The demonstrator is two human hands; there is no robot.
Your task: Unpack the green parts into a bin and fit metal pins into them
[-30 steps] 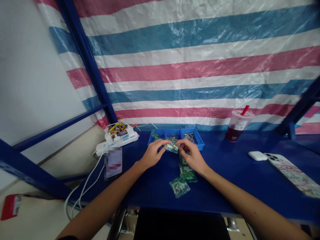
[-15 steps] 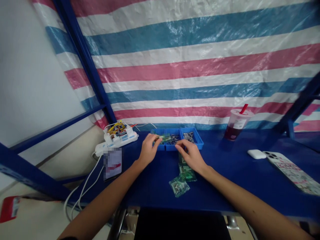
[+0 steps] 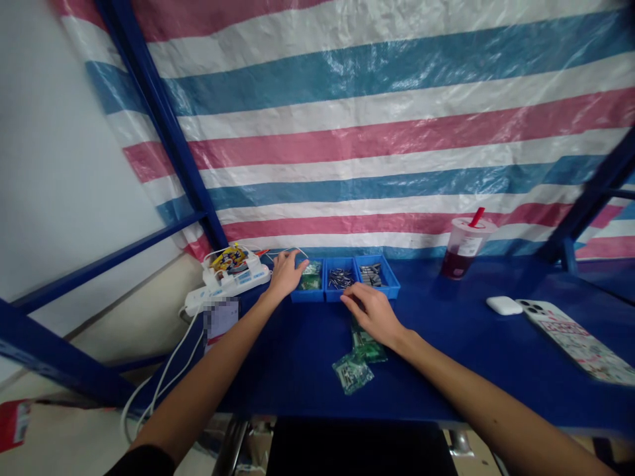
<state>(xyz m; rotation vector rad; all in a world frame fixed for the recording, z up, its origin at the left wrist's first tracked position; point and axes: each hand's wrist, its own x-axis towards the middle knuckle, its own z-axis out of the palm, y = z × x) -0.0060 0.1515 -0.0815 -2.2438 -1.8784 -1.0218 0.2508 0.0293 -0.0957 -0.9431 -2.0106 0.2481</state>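
Three small blue bins stand side by side on the table. The left bin (image 3: 308, 296) contains small clear-green plastic bags (image 3: 311, 281). My left hand (image 3: 288, 272) is at this bin's left side, fingers apart, with nothing in it. In the middle bin lie thin dark metal pieces (image 3: 340, 278); in the right bin lie grey cylindrical pieces (image 3: 371, 274). Just in front of the middle and right bins is my right hand (image 3: 373, 313), thumb and fingertips drawn together. Whether anything small is between them I cannot make out. Filled green plastic bags (image 3: 353, 372) lie below it, partly covered by the hand.
On the left are a white power strip (image 3: 225, 292) with cables and a phone-like device (image 3: 221, 320). A drink cup (image 3: 465, 248) with red straw, a white earphone case (image 3: 505, 305) and a patterned phone (image 3: 578, 340) stand or lie right. Striped plastic sheeting (image 3: 347, 145) hangs behind.
My left hand has let go of a green plastic bag over the left bin and moved slightly left and up, fingers spreading. My right hand stays nearly in place. The view has shifted slightly.
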